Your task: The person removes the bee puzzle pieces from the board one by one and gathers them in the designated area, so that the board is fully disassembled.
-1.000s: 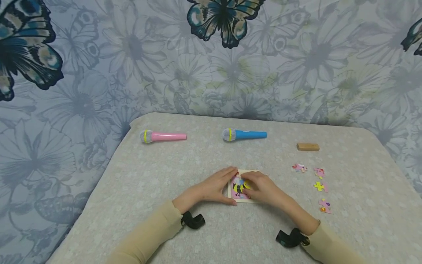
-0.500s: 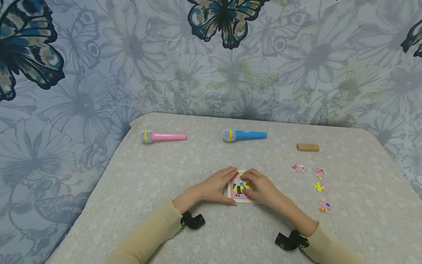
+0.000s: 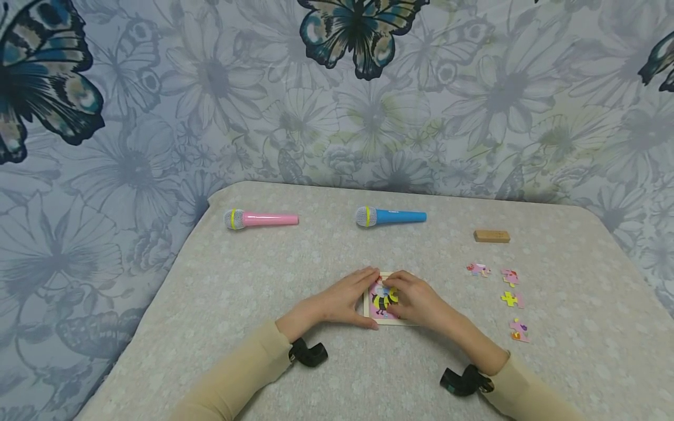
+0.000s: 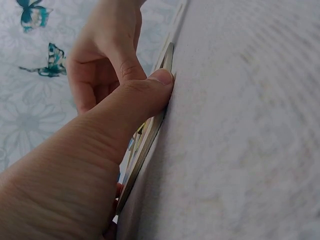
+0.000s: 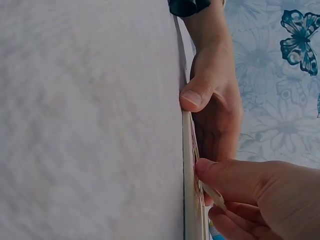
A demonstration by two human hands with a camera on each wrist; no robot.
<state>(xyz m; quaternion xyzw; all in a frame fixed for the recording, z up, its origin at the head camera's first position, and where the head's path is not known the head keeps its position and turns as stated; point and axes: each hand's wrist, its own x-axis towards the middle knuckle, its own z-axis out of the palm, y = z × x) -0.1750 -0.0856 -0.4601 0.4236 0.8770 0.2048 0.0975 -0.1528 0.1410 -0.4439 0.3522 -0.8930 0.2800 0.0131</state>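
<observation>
A small framed puzzle (image 3: 375,318) with a bee picture lies flat on the cloth. My left hand (image 3: 339,297) spans its left side, fingers at the far left corner and thumb at the near edge; the left wrist view shows that thumb pressing the frame's side (image 4: 145,152). Over the right part of the picture, my right hand (image 3: 423,301) pinches a puzzle piece (image 5: 215,196), seen tilted against the board between thumb and fingers in the right wrist view. The right hand hides that part of the picture in the head view.
Several loose pieces lie to the right, among them a yellow and pink one (image 3: 509,299). Behind them is a wooden block (image 3: 492,236). A pink microphone (image 3: 270,219) and a blue microphone (image 3: 400,216) lie toward the table's far edge.
The right fingers have shifted slightly over the puzzle. The left hand and the frame have stayed in place.
</observation>
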